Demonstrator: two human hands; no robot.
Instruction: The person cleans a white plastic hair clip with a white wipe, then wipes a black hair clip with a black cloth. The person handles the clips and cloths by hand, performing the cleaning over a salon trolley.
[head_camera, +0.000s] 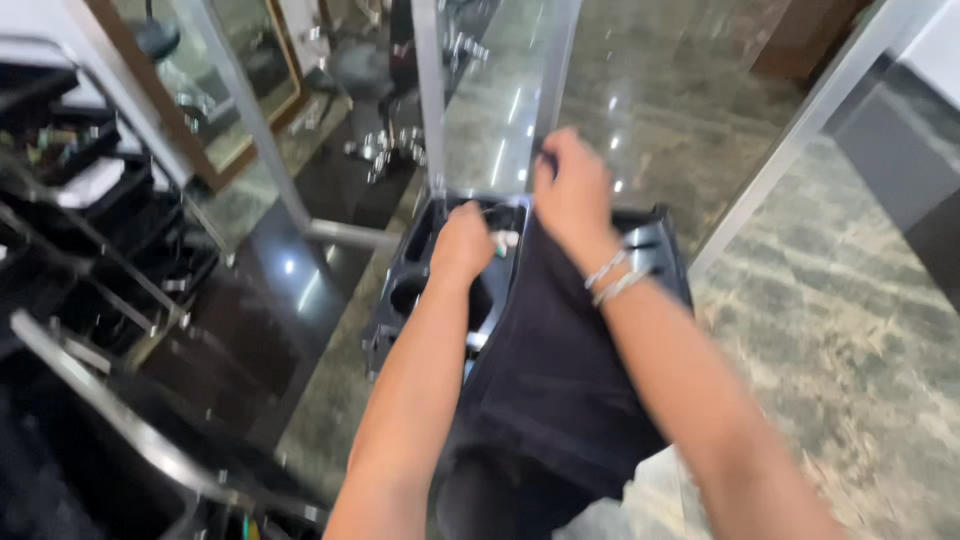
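Observation:
A black cloth hangs over a black plastic trolley tray with round holes. My right hand is closed on the cloth's upper edge, with silver bracelets on the wrist. My left hand reaches down into the tray, fingers curled by a small white object; whether it grips it is hidden. The picture is motion-blurred.
A glass partition with metal posts stands just behind the trolley. Black tiered shelves with tools fill the left side. A mirror in a wooden frame leans at upper left. Grey marble floor spreads to the right.

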